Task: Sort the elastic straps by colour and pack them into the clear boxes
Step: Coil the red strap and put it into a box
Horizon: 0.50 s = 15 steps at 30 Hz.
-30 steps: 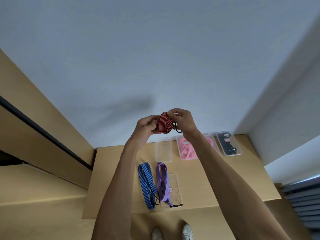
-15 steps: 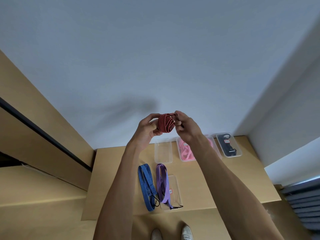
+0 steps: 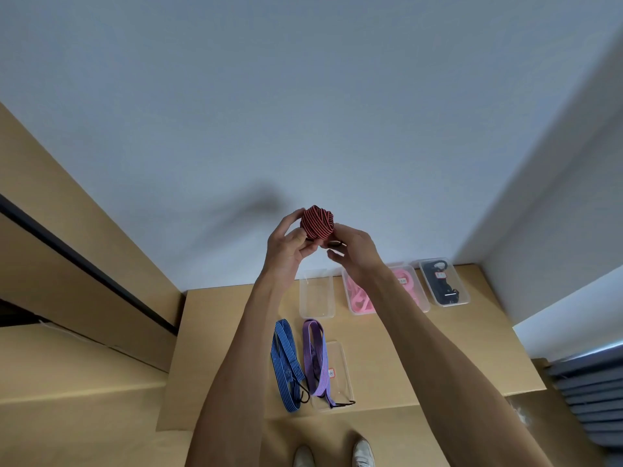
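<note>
Both hands hold a red strap with black stripes (image 3: 317,222), wound into a tight ball, raised well above the table. My left hand (image 3: 289,244) grips the ball from the left. My right hand (image 3: 353,250) pinches its lower right side, where a black hook end shows. On the table lie a blue striped strap (image 3: 286,362) and a purple striped strap (image 3: 315,358), the purple one partly over a clear lid (image 3: 338,372). An empty clear box (image 3: 317,293) stands behind them.
A clear box with pink straps (image 3: 359,298) and a clear box with a black strap (image 3: 443,286) stand at the back right of the wooden table (image 3: 438,348). A wall rises right behind the boxes. My feet show below the table's front edge.
The red ball has been turned and lifted a little between my hands. My right hand has shifted from the top of the ball to its lower right side.
</note>
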Each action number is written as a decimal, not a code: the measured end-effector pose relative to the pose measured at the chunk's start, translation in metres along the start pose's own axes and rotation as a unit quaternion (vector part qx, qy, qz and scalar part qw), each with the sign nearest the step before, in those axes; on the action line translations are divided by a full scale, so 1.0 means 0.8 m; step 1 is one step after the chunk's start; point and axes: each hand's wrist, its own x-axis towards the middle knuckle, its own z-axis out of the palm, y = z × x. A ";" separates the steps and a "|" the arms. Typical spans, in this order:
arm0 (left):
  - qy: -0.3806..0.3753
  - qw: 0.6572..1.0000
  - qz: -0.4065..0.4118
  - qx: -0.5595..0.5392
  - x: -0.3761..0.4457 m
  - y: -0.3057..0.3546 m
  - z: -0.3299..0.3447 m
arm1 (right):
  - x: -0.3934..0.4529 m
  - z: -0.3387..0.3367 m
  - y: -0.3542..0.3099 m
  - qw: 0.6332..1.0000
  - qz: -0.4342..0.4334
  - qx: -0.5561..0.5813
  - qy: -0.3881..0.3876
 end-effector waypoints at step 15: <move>-0.021 0.962 0.013 0.273 -0.001 -0.002 -0.009 | 0.001 0.011 -0.009 0.980 -0.058 -0.135 0.131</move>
